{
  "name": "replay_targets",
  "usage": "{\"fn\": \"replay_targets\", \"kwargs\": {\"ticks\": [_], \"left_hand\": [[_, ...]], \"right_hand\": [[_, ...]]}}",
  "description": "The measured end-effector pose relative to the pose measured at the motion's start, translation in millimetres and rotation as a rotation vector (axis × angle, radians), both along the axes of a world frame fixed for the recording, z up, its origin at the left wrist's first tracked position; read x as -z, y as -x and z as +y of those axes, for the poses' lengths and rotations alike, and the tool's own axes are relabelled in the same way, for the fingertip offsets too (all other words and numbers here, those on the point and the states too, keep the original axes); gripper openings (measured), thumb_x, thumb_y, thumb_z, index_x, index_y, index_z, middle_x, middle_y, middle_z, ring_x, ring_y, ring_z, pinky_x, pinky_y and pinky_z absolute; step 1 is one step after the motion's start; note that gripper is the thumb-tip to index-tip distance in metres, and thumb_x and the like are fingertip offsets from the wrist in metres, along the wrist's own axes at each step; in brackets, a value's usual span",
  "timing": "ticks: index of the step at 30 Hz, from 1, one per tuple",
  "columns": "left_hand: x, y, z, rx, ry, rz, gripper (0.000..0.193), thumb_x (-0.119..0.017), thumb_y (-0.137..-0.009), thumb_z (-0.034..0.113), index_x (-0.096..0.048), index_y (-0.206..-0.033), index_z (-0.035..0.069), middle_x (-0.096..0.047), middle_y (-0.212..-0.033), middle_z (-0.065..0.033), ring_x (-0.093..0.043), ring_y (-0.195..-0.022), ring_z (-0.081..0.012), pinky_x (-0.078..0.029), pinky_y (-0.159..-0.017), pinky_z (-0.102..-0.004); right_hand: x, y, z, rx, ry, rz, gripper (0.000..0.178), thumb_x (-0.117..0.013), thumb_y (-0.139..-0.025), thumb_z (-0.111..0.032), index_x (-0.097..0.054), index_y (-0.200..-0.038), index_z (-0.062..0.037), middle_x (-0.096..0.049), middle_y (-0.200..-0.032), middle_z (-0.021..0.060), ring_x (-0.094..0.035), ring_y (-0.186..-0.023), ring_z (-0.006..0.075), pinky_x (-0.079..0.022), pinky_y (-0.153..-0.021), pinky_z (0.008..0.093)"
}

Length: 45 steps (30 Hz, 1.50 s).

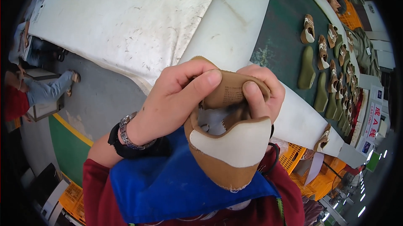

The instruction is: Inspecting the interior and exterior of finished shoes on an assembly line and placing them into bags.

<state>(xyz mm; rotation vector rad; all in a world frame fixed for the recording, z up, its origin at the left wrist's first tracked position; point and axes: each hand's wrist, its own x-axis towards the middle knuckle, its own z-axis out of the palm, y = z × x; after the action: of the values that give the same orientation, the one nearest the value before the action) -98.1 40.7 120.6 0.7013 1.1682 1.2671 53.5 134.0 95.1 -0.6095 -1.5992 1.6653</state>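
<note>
A tan shoe upper (228, 148) with a white heel panel is held up in front of my body, its opening turned toward me. My left hand (172, 98) is closed on the left side of its tan tongue (226, 89), thumb pressed on the inner face. Opposite it, my right hand (266, 89) pinches the tongue's right side between thumb and fingers. Small dark print marks the tongue's lining. Loose white threads hang from the upper's lower edge. Part of my right hand's fingers is hidden behind the tongue.
Ahead lies a worktable with a stained white cover (126, 16). At right, a dark green conveyor belt (279, 29) carries brown-and-white uppers and olive shoe lasts (307, 68). One upper (322, 138) lies at the near right edge. Orange crates (291, 159) stand below. Another person (37, 89) is at far left.
</note>
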Motion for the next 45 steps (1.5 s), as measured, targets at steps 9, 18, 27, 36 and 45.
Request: {"fn": "replay_targets", "kwargs": {"ticks": [9,18,27,36,45], "left_hand": [[1,6,-6,0.06,0.039,-0.195,0.03,-0.043,-0.093,0.026,-0.055,-0.096,-0.002,-0.058,-0.087,-0.0026,-0.052,-0.079,-0.0055,-0.043,-0.07,-0.0211],[-3,7,-16,0.093,-0.019,-0.114,0.032,-0.043,-0.093,0.026,-0.056,-0.098,-0.003,-0.058,-0.089,-0.0041,-0.052,-0.081,-0.0069,-0.044,-0.072,-0.0222],[-6,8,-21,0.081,-0.079,-0.123,0.032,-0.043,-0.093,0.025,-0.055,-0.097,-0.004,-0.058,-0.088,-0.0036,-0.052,-0.08,-0.0065,-0.043,-0.072,-0.022],[-3,4,-25,-0.006,-0.113,-0.091,0.03,-0.043,-0.093,0.024,-0.056,-0.085,-0.001,-0.052,-0.076,0.0026,-0.045,-0.073,-0.0033,-0.041,-0.064,-0.0202],[-4,9,-26,0.047,-0.1,-0.116,0.031,-0.043,-0.093,0.025,-0.054,-0.099,-0.004,-0.057,-0.089,-0.0038,-0.051,-0.08,-0.0063,-0.043,-0.072,-0.0219]], "right_hand": [[-9,1,-16,0.067,0.095,-0.125,0.015,-0.062,-0.08,-0.011,-0.058,-0.074,0.0014,-0.055,-0.063,0.0019,-0.048,-0.057,0.0071,-0.038,-0.051,0.0206],[-12,0,-26,0.069,-0.087,-0.033,0.013,-0.06,-0.08,-0.009,-0.057,-0.076,0.0029,-0.055,-0.064,0.0061,-0.049,-0.056,0.0099,-0.038,-0.051,0.0223],[-15,2,-29,0.065,-0.159,0.001,0.012,-0.06,-0.079,-0.007,-0.057,-0.077,0.0043,-0.056,-0.066,0.0076,-0.05,-0.057,0.0111,-0.038,-0.052,0.0223],[-14,4,-31,0.045,-0.128,0.004,0.011,-0.059,-0.079,-0.007,-0.057,-0.077,0.0045,-0.057,-0.067,0.008,-0.05,-0.059,0.0111,-0.039,-0.053,0.0222],[-13,8,-32,0.06,-0.098,0.046,0.011,-0.06,-0.079,-0.007,-0.057,-0.077,0.0043,-0.056,-0.066,0.0076,-0.05,-0.058,0.0104,-0.038,-0.052,0.0218]]}}
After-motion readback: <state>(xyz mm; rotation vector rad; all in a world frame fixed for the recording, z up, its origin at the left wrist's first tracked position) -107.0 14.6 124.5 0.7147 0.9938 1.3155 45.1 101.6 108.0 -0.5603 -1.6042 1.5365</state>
